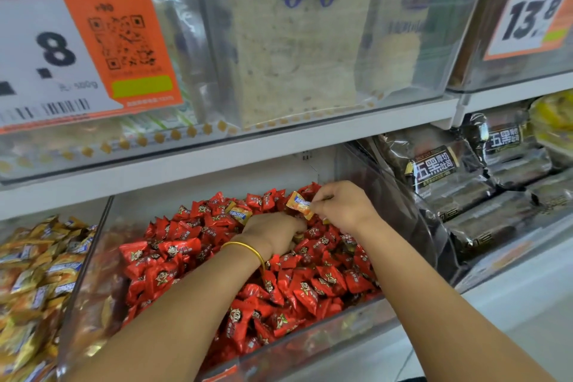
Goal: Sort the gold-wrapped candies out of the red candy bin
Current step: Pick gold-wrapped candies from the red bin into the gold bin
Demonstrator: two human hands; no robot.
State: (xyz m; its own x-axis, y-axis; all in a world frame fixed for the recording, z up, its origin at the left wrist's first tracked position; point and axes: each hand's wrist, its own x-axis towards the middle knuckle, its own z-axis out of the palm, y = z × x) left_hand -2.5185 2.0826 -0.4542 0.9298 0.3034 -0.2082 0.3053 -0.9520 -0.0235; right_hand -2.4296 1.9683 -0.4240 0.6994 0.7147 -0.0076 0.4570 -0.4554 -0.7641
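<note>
A clear plastic bin (310,339) on the lower shelf is heaped with red-wrapped candies (307,285). My right hand (344,205) pinches a gold-wrapped candy (299,204) just above the back of the heap. Another gold-wrapped candy (239,213) lies among the red ones at the back, left of my hands. My left hand (273,234), a gold bangle on its wrist, is palm down in the red candies with its fingers curled; something gold shows under its fingertips, but what it holds is hidden.
To the left, a neighbouring bin (37,282) is full of gold-wrapped candies. Dark packaged cakes (471,195) fill the compartment on the right. A shelf (217,155) with clear bins and orange price tags (77,40) hangs close above.
</note>
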